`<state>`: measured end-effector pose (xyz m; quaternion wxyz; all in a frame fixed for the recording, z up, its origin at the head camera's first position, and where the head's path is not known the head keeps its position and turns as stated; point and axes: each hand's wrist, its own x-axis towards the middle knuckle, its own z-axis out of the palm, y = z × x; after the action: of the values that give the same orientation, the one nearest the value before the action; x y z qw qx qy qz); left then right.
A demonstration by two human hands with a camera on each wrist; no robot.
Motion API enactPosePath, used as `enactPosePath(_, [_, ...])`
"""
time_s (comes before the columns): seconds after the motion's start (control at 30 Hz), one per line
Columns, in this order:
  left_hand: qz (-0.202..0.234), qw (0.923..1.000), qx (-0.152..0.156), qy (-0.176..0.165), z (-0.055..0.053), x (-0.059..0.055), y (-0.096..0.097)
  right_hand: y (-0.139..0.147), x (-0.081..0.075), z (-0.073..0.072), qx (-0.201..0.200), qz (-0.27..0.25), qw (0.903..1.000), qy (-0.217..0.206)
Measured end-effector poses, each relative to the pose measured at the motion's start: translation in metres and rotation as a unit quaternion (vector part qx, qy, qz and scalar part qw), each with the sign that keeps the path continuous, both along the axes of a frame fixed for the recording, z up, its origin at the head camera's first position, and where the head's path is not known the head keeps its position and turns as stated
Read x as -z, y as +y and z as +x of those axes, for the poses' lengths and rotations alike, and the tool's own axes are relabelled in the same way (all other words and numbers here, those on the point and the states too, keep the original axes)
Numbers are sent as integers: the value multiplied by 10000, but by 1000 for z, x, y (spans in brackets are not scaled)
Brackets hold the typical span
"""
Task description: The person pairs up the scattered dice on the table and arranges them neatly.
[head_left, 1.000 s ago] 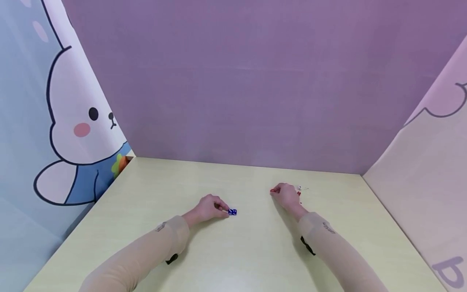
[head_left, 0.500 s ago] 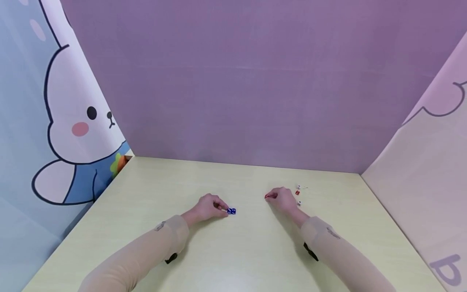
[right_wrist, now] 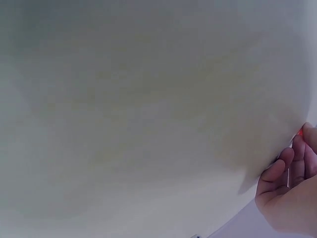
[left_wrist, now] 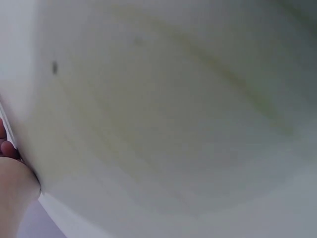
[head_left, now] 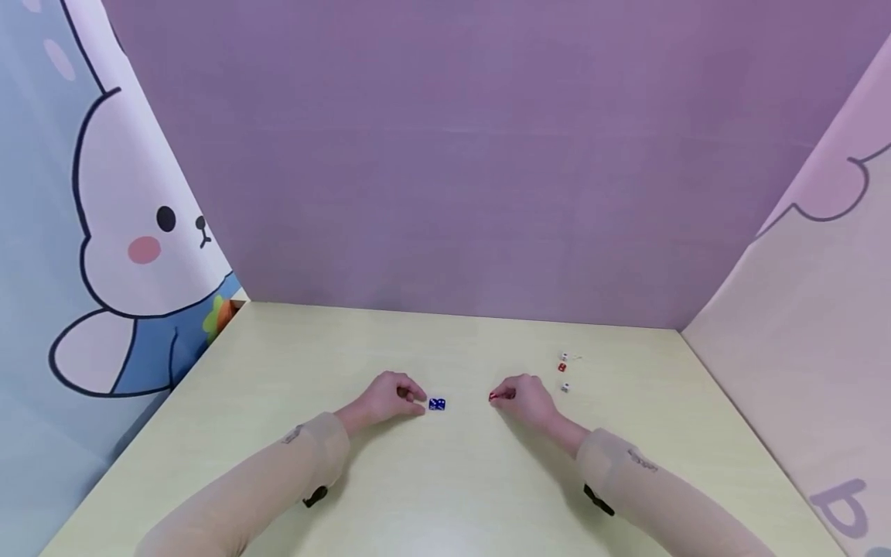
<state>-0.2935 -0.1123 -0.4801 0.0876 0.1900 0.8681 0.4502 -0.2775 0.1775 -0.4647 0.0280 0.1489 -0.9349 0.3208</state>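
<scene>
Two blue dice (head_left: 436,404) with white pips sit side by side on the table in the head view. Just left of them is my left hand (head_left: 390,396), its thumb and fingertips parted with a small gap to the dice. My right hand (head_left: 527,398) pinches a red die (head_left: 493,396) between thumb and finger, to the right of the blue pair. In the right wrist view a sliver of that die shows at the fingertips of my right hand (right_wrist: 292,183). Only a part of my left hand (left_wrist: 17,193) shows at the edge of the left wrist view.
Beyond my right hand lie another red die (head_left: 562,367), a white die (head_left: 564,357) behind it and a white die (head_left: 566,387) nearer. A thin pale mark or scrap lies beside the far one. A purple backdrop (head_left: 431,170) rises at the table's (head_left: 445,495) back edge.
My right hand has carried the red die left and nearer, toward the blue dice. My left fingers have let go of the blue dice and drawn slightly left.
</scene>
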Motion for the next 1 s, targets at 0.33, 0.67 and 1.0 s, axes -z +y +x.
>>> enactPosePath(0.33, [5,10000,-78,-26,9,-2,-4,-21,-1,22,-472,54,9989,58])
enactPosePath(0.67, [11,9998,-174,-97,25,-5,0,-47,-2,36,-1098,-107,9931,406])
enactPosePath(1.0, [-354,9983,-292,372,29,-2,3,-74,-6,41,-1027,57,9946,112])
